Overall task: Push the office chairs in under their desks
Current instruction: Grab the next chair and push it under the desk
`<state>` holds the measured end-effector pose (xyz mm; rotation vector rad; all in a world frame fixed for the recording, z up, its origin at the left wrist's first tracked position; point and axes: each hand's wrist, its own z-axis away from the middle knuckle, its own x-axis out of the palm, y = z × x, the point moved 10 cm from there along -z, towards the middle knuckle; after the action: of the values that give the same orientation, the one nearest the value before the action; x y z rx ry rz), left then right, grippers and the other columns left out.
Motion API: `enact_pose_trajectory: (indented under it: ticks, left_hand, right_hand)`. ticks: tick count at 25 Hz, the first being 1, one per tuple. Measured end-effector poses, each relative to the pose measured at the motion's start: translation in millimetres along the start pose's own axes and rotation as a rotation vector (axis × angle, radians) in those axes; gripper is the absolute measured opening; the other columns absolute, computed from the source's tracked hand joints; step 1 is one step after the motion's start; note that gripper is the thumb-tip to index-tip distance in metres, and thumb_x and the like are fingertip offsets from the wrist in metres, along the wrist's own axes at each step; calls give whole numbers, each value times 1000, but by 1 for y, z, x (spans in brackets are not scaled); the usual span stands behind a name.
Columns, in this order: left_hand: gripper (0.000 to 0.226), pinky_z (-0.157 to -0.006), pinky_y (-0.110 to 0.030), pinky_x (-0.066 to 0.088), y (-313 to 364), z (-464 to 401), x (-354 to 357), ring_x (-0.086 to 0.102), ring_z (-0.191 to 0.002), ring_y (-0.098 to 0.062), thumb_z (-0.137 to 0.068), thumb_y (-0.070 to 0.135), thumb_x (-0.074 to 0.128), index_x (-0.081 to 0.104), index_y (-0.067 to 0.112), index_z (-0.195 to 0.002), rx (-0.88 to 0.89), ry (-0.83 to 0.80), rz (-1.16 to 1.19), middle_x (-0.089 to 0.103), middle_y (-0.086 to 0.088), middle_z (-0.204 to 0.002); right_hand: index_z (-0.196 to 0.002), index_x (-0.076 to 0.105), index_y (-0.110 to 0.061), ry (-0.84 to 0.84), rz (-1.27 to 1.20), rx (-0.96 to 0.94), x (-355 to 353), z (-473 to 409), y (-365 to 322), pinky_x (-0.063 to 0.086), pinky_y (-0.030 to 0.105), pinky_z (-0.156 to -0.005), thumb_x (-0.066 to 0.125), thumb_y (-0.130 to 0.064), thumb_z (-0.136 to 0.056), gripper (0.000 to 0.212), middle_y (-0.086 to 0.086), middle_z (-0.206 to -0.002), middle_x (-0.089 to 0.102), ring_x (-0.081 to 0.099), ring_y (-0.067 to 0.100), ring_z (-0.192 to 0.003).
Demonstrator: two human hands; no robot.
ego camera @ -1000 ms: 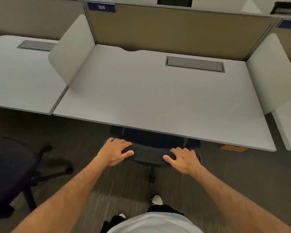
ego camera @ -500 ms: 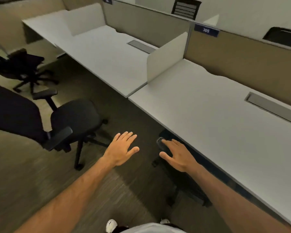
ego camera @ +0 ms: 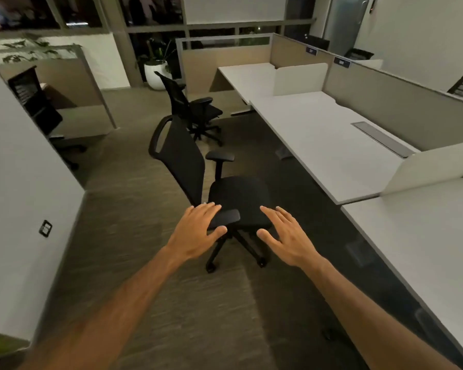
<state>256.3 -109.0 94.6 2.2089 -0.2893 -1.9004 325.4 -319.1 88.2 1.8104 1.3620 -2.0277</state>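
Both hands, left (ego camera: 198,231) and right (ego camera: 286,236), have let go of the tucked chair and now reach out spread and empty toward the next chair (ego camera: 211,188), standing left of its desk (ego camera: 332,145); 1 more waits farther off.

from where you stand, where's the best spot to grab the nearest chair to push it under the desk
Probably the top rim of the nearest chair's backrest, from behind it. The seat faces the desk, and the rim forms an open handle loop. Both hands, left hand and right hand, are open and empty.

Office: partitioned desks (ego camera: 329,134), swivel chairs (ego camera: 198,108)
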Motion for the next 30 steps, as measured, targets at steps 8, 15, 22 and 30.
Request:
enact_pose_trajectory:
  ticks: [8, 15, 22, 30]
  left_hand:
    - [76, -125, -40, 8, -185, 11, -81, 20, -153, -16, -99, 70, 30, 27, 24, -159, -176, 110, -2, 30, -2, -165]
    - [79, -126, -43, 10, -312, -41, -118, 20, -153, -16, -98, 73, 28, 28, 23, -159, -330, 167, 9, 30, -2, -165]
    - [87, -125, -39, 7, -415, -112, -172, 20, -153, -15, -92, 81, 20, 29, 25, -159, -413, 249, 7, 30, 0, -165]
    - [77, -126, -42, 11, -528, -224, -167, 21, -153, -15, -99, 72, 31, 28, 24, -159, -319, 156, 32, 29, -1, -166]
  right_hand:
    - [-161, 19, -34, -83, -30, -241, 98, -155, -135, 12, 41, -126, 24, -78, -96, 78, -9, -167, 24, 2, 10, -156]
    - [-161, 19, -32, -105, -44, -418, 144, -328, -200, 9, 39, -126, 26, -76, -98, 77, -7, -168, 22, 0, 7, -156]
    - [-162, 17, -32, -156, -74, -488, 161, -470, -247, 10, 45, -127, 24, -79, -95, 82, -7, -169, 18, 1, 12, -157]
    - [-162, 16, -30, -142, -41, -376, 193, -606, -241, 10, 48, -127, 20, -81, -93, 86, -4, -170, 17, 0, 14, -157]
